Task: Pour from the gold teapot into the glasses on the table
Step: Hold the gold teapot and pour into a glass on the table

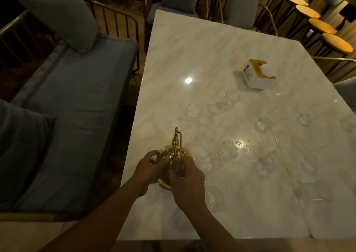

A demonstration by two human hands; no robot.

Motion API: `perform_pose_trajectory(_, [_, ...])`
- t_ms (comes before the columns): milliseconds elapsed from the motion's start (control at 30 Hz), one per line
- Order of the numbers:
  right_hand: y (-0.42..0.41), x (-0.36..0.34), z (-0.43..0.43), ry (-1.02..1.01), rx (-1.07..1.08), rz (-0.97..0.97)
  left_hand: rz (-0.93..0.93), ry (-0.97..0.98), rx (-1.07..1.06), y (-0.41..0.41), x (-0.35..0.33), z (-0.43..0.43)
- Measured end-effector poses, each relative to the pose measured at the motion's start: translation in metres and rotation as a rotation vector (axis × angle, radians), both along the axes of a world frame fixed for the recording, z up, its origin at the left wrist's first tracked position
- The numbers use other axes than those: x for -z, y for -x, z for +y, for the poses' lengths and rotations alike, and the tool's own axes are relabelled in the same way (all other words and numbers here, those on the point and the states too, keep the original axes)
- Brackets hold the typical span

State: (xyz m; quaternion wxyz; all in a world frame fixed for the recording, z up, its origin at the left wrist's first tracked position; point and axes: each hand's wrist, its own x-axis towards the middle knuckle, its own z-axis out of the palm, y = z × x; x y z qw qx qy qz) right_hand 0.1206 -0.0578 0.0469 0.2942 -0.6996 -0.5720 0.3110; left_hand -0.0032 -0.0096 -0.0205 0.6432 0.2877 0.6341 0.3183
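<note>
The gold teapot (167, 152) stands close to the left edge of the desk (192, 49), at about 8 o'clock on the top, with its spout toward 12. The left hand (149, 169) curls its fingers against the pot's side and lid. The right hand (185, 182) has its fingers pinching the foot of the wire handle (177, 147). That thin handle could let a heavy pot swing when it is lifted. The nearest glass (213, 197), at 4 o'clock just beside the right wrist, could be knocked over. The other clear glasses (228, 150), from 1 to 3 o'clock, are hard to see in the dim light, so a pour may miss.
</note>
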Motion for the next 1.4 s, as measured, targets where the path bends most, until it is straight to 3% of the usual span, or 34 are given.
perform_pose_trajectory(733, [-0.015,-0.012,0.012,0.051,-0.093,0.016,-0.103,0.059,-0.167,-0.005,0.007,0.006])
perform_pose_trajectory(1167, [-0.050,-0.074,0.037,-0.079,-0.118,0.022,-0.194,-0.053,-0.024,-0.012,-0.040,0.043])
perform_pose_trajectory(1400, [-0.091,-0.110,0.034,-0.084,-0.093,0.156,-0.287,-0.078,0.017,-0.039,-0.058,0.041])
